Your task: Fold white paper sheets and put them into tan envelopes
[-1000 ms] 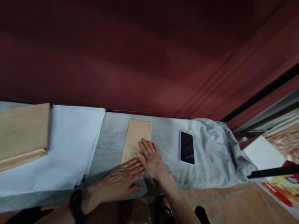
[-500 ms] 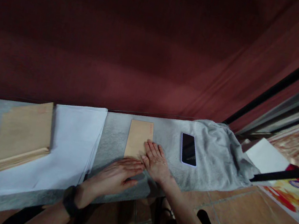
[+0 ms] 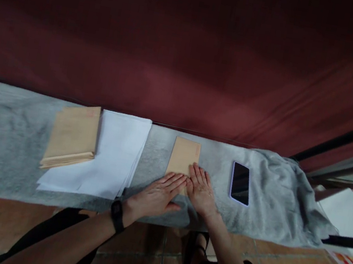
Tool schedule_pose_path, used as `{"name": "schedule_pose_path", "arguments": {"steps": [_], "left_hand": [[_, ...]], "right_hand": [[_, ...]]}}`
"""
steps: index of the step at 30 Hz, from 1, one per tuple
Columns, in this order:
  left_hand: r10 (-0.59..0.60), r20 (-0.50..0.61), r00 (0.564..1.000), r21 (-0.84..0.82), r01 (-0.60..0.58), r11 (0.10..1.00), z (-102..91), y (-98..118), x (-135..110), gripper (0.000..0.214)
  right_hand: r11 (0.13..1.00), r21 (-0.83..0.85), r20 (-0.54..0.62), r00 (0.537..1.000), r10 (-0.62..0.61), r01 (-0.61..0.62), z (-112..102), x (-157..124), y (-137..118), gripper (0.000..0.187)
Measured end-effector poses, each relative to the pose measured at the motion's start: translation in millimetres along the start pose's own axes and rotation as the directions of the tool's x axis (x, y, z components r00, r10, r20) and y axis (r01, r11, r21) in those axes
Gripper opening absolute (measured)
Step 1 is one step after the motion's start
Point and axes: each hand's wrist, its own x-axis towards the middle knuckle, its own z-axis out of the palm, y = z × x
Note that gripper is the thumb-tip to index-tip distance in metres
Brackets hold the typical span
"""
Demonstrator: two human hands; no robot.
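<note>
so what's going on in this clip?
A person has both hands pressed flat on a single brown envelope that lies on a grey cloth. The left hand covers its near end, and the right hand sits beside it on the near right corner. Off to the left, a stack of brown envelopes rests on white sheets. A phone with a dark screen lies to the right, untouched.

One envelope, one envelope stack, one paper stack, one phone
</note>
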Motion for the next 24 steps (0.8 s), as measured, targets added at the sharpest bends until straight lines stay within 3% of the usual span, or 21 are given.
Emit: {"name": "schedule_pose_path", "arguments": {"steps": [11, 24], "left_hand": [[0.01, 0.052, 0.999, 0.013, -0.011, 1.0, -1.0, 2.0, -1.3, 0.084], [0.016, 0.006, 1.0, 0.079, -0.016, 0.997, 3.4, 4.7, -3.1, 0.085]], "right_hand": [[0.996, -0.084, -0.036, 0.999, -0.04, 0.037, 1.8, -0.4, 2.3, 0.055], [0.993, -0.108, -0.065, 0.996, -0.06, 0.053, 1.0, -1.1, 1.6, 0.054]]}}
